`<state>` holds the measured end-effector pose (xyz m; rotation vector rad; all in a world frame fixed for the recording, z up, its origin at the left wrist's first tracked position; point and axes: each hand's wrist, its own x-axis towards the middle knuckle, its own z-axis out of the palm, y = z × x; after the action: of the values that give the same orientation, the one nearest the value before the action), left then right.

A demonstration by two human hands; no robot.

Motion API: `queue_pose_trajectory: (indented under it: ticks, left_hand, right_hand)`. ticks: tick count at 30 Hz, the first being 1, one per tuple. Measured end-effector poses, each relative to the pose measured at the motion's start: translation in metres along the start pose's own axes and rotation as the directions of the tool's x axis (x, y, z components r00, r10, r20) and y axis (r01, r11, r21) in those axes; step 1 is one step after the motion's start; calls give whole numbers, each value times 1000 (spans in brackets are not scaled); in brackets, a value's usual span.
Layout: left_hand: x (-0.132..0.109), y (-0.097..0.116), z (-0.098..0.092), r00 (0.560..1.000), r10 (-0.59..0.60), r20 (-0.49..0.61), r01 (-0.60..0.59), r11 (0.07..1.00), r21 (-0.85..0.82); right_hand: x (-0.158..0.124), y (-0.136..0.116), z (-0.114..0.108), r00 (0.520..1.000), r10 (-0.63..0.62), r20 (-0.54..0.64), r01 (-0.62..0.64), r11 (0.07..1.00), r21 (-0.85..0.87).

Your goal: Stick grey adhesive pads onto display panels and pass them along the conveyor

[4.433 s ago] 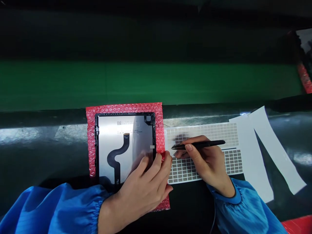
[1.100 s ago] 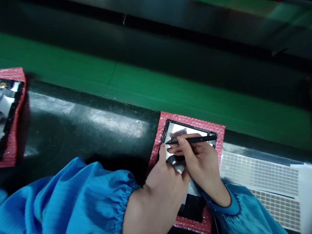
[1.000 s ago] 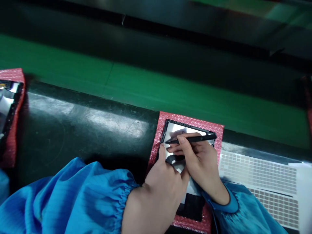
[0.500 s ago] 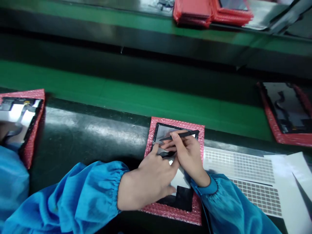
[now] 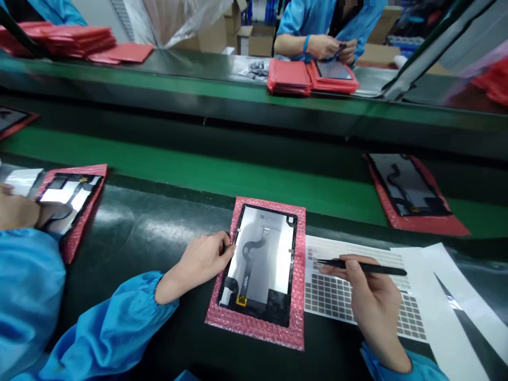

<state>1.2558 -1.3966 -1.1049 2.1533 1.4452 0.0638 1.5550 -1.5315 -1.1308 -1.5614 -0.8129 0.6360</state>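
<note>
A tablet display panel (image 5: 273, 270), silver back up with a curved dark ribbon cable (image 5: 248, 259), lies on a pink bubble-wrap pouch (image 5: 262, 336) in front of me. At its left edge is my left hand (image 5: 198, 264), fingers curled together; something dark shows by the fingertips, too small to name. My right hand (image 5: 375, 296) holds black tweezers (image 5: 381, 268) over a white sheet of small grey square stickers (image 5: 329, 296), right of the pouch. The tweezer tips are over the sheet's upper left part; whether they touch a sticker I cannot tell.
White backing paper (image 5: 448, 317) lies at the right. Another panel (image 5: 408, 185) on pink wrap rests on the green belt (image 5: 190, 169). To the left, a co-worker's hand (image 5: 19, 209) is over a panel (image 5: 79, 196). Across the line, a person (image 5: 325, 47) works behind red pouches (image 5: 289, 76).
My right hand has moved right with the tweezers, from the panel to the sticker sheet. My left hand has drawn back to the panel's left edge. The camera has tilted up.
</note>
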Motion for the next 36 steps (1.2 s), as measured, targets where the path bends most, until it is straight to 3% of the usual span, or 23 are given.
queue_pose_trajectory:
  ticks: [2,4,7,11,17,23,26,29,32,35,36]
  left_hand:
    - [1,4,5,999,-18,-38,15,997,-73]
    - [0,8,9,997,-24,-79,12,989,-149]
    - [-2,11,14,991,-8,-133,-33,954,-298]
    - [6,13,17,979,-26,-204,-86,849,-521]
    - [54,13,-8,927,-108,-359,-184,703,-687]
    - [156,20,-46,891,-207,-405,-167,679,-715]
    - [195,30,-59,889,-223,-401,-141,699,-701]
    - [206,36,-68,885,-202,-420,-139,746,-652]
    - [199,40,-73,874,-134,-467,-175,810,-560]
    - [190,53,-72,878,-28,-477,-224,858,-462]
    - [189,61,-68,892,5,-452,-227,869,-440]
  right_hand:
    - [-1,22,-13,988,-151,-40,141,971,-192]
    - [1,39,-20,969,-245,4,238,939,-249]
    - [5,51,-21,976,-208,68,217,954,-204]
    - [9,53,-18,992,-110,64,119,982,-148]
    - [7,50,-17,994,-70,83,77,993,-90]
    - [6,45,-17,992,-82,96,85,996,-27]
    - [3,40,-16,989,-119,90,119,993,0]
    - [0,33,-11,984,-168,56,165,985,52]
    - [-1,18,-14,975,-222,-11,222,968,121]
    - [-14,1,-44,945,-312,-97,326,916,232]
    - [-26,-2,-60,935,-345,-78,354,914,198]
